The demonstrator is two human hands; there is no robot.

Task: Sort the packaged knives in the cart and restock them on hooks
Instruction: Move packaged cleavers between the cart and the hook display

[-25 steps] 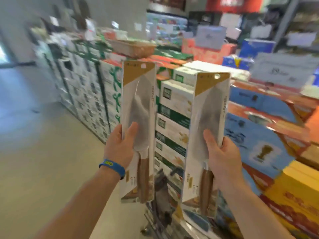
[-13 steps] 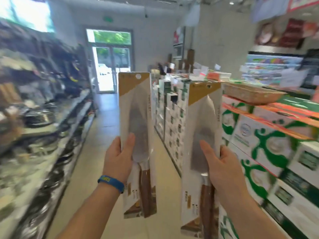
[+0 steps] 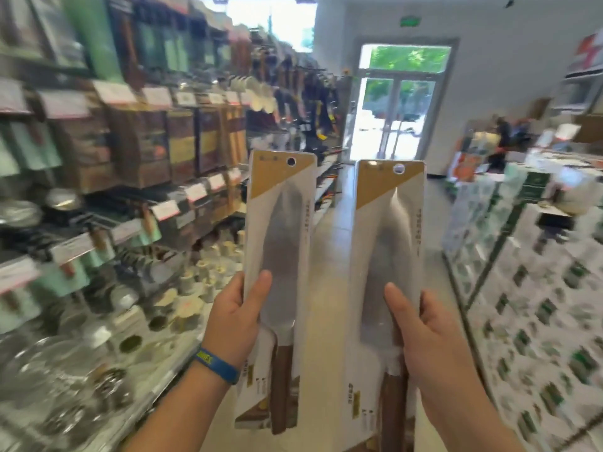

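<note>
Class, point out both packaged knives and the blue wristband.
left packaged knife (image 3: 280,256), head view, on the blade window.
right packaged knife (image 3: 388,265), head view, on the blade window.
blue wristband (image 3: 217,365), head view, on the band's middle.

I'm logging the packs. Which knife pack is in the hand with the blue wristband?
The left knife pack, gripped by the left hand above the blue wristband; the right hand holding the other pack is bare-wristed.

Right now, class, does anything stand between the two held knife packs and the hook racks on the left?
Nothing visible does: the left pack and right pack face only open aisle before the blurred racks.
</note>
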